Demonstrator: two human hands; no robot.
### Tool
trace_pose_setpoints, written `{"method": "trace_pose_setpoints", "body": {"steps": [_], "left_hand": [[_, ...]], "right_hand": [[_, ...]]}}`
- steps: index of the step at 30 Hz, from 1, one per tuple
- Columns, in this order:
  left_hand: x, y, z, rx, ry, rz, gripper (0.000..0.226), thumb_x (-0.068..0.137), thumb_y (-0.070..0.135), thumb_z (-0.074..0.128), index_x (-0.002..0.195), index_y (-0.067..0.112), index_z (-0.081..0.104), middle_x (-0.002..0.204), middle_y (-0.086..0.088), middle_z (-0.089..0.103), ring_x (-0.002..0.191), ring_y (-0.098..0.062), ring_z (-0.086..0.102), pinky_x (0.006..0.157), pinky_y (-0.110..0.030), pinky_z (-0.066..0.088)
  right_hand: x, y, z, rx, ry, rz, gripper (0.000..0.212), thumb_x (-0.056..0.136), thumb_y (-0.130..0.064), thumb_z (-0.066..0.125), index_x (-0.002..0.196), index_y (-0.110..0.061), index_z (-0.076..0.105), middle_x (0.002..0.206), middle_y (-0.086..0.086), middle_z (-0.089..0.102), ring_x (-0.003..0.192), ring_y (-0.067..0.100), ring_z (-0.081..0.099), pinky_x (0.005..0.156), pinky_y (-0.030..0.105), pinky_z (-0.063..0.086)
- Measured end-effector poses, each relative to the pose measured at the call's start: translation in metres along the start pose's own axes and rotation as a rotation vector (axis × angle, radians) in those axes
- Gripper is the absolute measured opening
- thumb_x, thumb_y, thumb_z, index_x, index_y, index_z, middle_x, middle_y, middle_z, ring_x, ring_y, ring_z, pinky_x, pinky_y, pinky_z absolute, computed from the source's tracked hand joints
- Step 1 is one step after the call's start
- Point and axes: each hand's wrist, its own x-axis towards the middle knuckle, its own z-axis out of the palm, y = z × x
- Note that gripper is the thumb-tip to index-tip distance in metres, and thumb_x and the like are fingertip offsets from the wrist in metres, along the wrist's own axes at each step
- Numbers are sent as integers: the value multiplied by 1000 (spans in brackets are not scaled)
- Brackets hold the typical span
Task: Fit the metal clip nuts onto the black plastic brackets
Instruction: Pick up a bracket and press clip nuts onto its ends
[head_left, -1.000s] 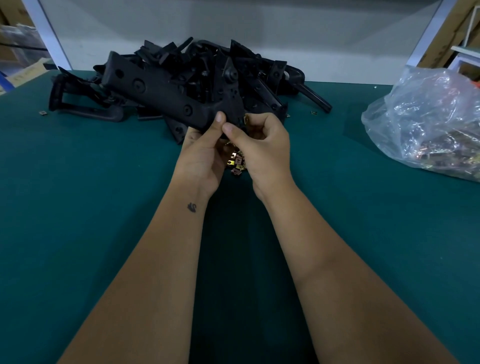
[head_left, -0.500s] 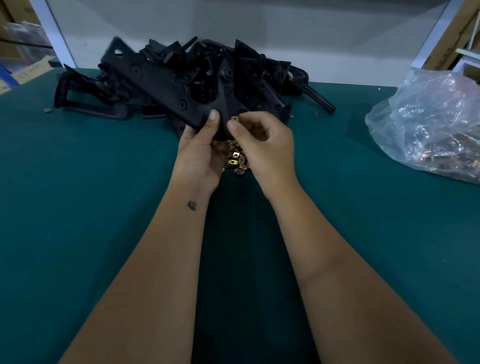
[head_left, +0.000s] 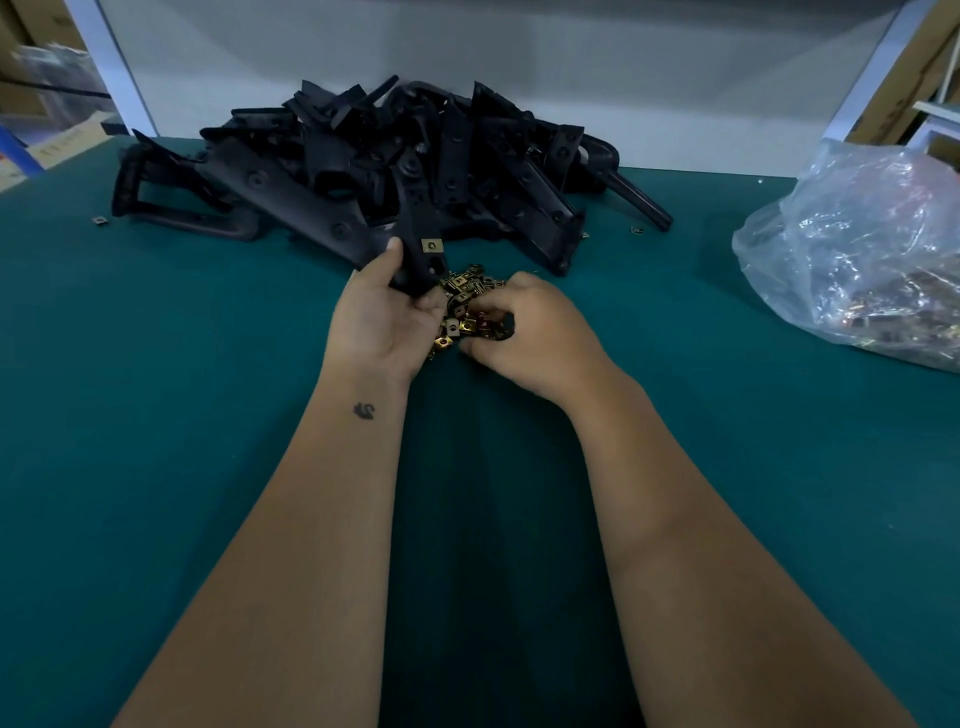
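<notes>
Head view. A green table carries all the work. The left hand grips the near end of a black plastic bracket, thumb along its left side and fingers curled beneath it; the bracket rises tilted away from the person toward the far edge. One brass-coloured metal clip nut sits fitted on the bracket's upper face, just beyond the thumb tip. The right hand rests knuckles-up on a small pile of loose clip nuts lying between the two hands near the table's middle; its fingers are curled down into the pile, and whether they actually pinch a nut cannot be told, since the fingertips are hidden. Behind the hands, against the far edge, lies a heap of black plastic brackets, tangled and overlapping, with one long piece reaching out toward the far right. Single stray clip nuts lie on the cloth left of the heap and right of it. Toward the right edge stands a crumpled clear plastic bag with more small metal parts dimly visible inside. A pale wall panel closes the scene beyond the far edge.
</notes>
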Motion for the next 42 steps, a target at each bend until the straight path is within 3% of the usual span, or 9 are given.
{"method": "trace_pose_setpoints", "body": {"steps": [9, 11, 14, 16, 22, 27, 32, 37, 42], "left_hand": [[-6, 0, 3, 75, -73, -90, 21, 99, 14, 42, 79, 15, 47, 65, 3, 42, 50, -8, 35, 45, -18, 21], [-6, 0, 4, 93, -80, -93, 18, 99, 20, 45, 82, 16, 47, 68, 4, 37, 48, -7, 32, 44, -17, 20], [-7, -1, 5, 108, -97, -102, 18, 98, 26, 49, 83, 17, 49, 70, 3, 34, 47, -6, 31, 42, -16, 22], [-7, -1, 5, 121, -98, -108, 18, 98, 27, 51, 84, 16, 50, 71, 2, 35, 47, -7, 33, 41, -16, 24], [-8, -2, 5, 140, -107, -119, 20, 98, 28, 51, 83, 16, 52, 70, 2, 38, 47, -7, 36, 40, -15, 25], [-10, -2, 7, 181, -86, -97, 18, 97, 28, 54, 85, 15, 54, 71, 2, 41, 53, -7, 35, 42, -15, 25], [-12, -2, 8, 234, -90, -86, 17, 95, 29, 60, 85, 16, 57, 65, 4, 47, 56, -7, 35, 42, -15, 25], [-11, -3, 6, 280, -123, -79, 17, 94, 30, 62, 83, 17, 61, 63, 6, 52, 55, -7, 37, 41, -16, 26], [-9, -4, 5, 314, -180, -93, 11, 95, 27, 60, 93, 17, 61, 68, 6, 61, 52, -6, 46, 38, -15, 30]], "right_hand": [[1, -1, 0, -66, 146, -27, 19, 91, -13, 59, 104, -13, 74, 101, 3, 68, 94, 23, 61, 77, 35, 49], [2, -2, -1, 138, 258, 37, 21, 91, -8, 59, 106, -12, 73, 100, 0, 71, 93, 16, 64, 82, 33, 52], [6, -3, -4, 545, 372, 174, 18, 91, -2, 61, 99, -13, 73, 84, -7, 68, 74, 5, 66, 70, 19, 51], [7, -4, -6, 814, 380, 236, 21, 92, 1, 59, 93, -16, 71, 79, -2, 70, 67, 8, 69, 62, 17, 50], [5, -7, -12, 1260, 327, 251, 19, 89, 12, 60, 95, -4, 69, 79, 5, 71, 78, 19, 73, 72, 24, 57], [4, -8, -15, 1212, 310, 240, 13, 87, 4, 67, 92, -7, 70, 79, 4, 70, 76, 18, 71, 70, 25, 55], [4, -8, -15, 1199, 322, 175, 14, 84, 5, 69, 86, -9, 67, 87, 8, 72, 88, 26, 69, 80, 32, 56], [6, -8, -15, 1188, 316, 192, 14, 85, 0, 71, 86, -13, 72, 71, -3, 68, 68, 12, 62, 74, 29, 51], [6, -10, -15, 1267, 324, 195, 14, 86, 2, 68, 87, -11, 74, 72, -1, 68, 67, 10, 62, 69, 24, 51]]}}
